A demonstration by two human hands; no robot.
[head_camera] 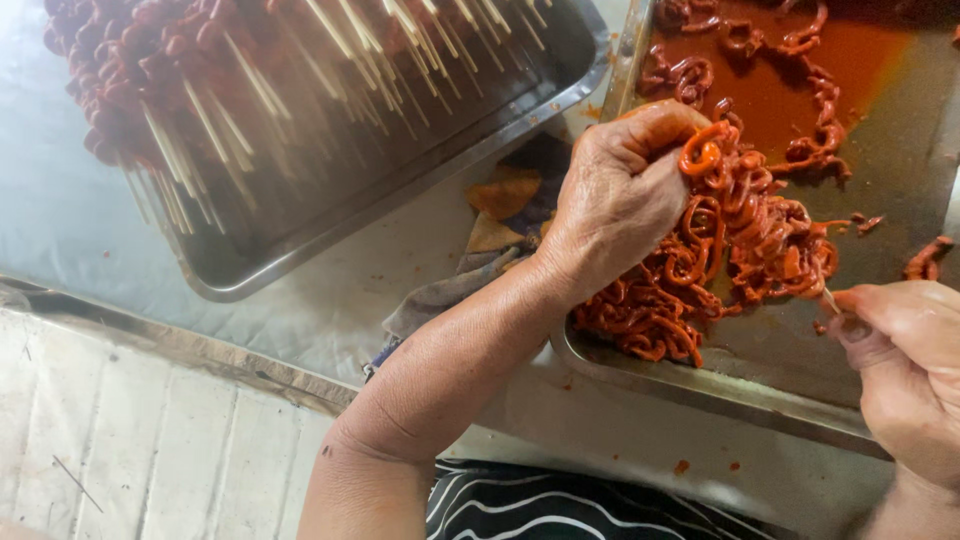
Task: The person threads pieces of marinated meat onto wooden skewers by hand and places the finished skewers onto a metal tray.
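I'm seeing a pale plastic sheet (70, 220) covering the worktop, daylight glaring off it. Below that sheet, a metal edge strip (180, 345) is running diagonally; below the strip, whitish planks (150, 450) are showing.

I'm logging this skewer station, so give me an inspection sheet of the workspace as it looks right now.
Surface: pale sheet-covered table, sauce spots.
Job's things: red marinated strips in metal tray; thin stick.
Clutter: stained rag; second tray of finished skewers.
Grippers: left hand grips strips; right hand pinches the stick.
Cables: nothing seen.
Surroundings: striped cloth at the bottom.
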